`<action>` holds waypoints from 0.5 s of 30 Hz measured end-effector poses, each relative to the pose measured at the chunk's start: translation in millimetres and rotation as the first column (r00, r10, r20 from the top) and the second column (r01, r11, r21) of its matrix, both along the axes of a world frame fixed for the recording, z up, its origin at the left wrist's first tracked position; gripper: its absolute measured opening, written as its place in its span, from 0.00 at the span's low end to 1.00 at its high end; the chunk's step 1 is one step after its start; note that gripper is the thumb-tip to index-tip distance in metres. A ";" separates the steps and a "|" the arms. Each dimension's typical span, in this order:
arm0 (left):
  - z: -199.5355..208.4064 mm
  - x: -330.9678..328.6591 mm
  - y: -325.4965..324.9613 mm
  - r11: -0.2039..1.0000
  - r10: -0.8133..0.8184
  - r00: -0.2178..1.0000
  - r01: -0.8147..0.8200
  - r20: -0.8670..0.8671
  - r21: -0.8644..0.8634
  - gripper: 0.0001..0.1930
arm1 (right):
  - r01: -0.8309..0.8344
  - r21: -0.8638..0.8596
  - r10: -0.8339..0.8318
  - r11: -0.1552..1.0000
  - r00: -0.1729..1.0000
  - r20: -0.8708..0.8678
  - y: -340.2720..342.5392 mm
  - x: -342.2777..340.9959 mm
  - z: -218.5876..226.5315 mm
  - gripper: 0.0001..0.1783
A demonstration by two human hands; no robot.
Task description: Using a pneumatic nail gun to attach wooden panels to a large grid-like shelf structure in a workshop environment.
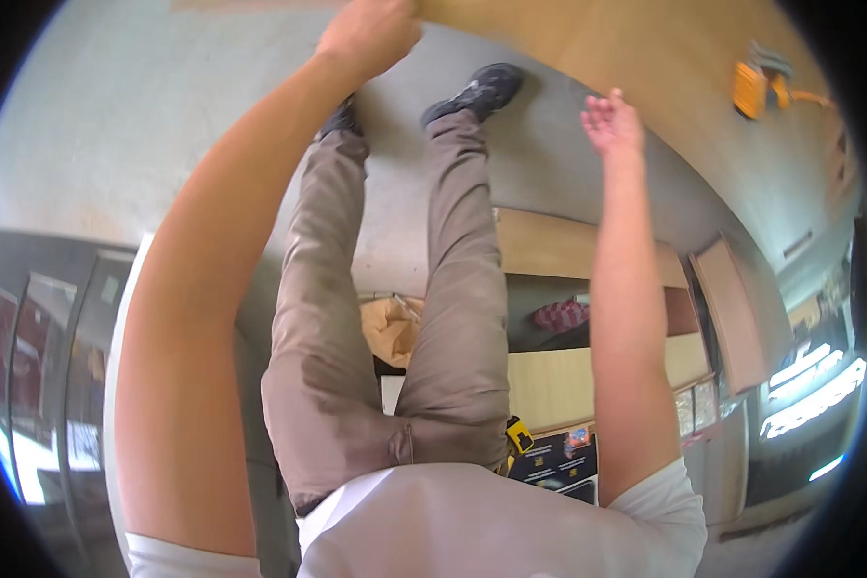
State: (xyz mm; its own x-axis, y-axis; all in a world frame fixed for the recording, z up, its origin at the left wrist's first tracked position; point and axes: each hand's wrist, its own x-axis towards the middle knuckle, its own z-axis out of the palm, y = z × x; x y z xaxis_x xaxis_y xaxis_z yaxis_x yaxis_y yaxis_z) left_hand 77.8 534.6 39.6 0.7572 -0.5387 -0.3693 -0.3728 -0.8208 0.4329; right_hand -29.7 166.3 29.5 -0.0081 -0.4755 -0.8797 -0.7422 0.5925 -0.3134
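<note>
Left hand (371, 37), 12 o'clock: curled at flat, smooth tan wood-look panel (588, 34), grip unclear. Right hand (613, 125), 1:30: loosely half-open.

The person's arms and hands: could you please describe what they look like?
The left hand and right hand show no gloves. Short white sleeves leave the forearms bare, with no watch, cables or markings to be seen. Blur hides finer details.

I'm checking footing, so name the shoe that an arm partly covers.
The left shoe: its toe end disappears behind the arm of the left hand. No arm crosses the right shoe, its toe in plain view.
</note>
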 end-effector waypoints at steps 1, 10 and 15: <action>4.9 0.5 -0.6 0.993 0.113 0.992 -0.114 -0.055 -0.011 0.21 | 0.018 -0.008 -0.018 1.000 1.000 0.007 3.3 0.5 -1.0 0.12; 37.8 12.2 -47.3 0.920 0.334 0.927 -0.282 -0.168 0.273 0.30 | -0.695 -0.162 0.706 0.700 0.708 0.012 -20.4 -17.8 41.6 0.09; 30.1 8.5 -57.8 0.887 0.405 0.912 -0.376 -0.060 0.268 0.29 | -0.756 -0.510 0.824 0.410 0.547 -0.148 -176.2 -0.9 51.3 0.10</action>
State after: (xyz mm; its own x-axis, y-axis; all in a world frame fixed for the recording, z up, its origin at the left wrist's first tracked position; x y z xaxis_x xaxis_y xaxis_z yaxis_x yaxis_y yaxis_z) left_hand 86.3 476.8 69.7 0.8339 -0.0887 -0.5447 0.0388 -0.9751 0.2182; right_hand -30.6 -9.9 80.9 0.6709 -0.5459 -0.5019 -0.7416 -0.4908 -0.4573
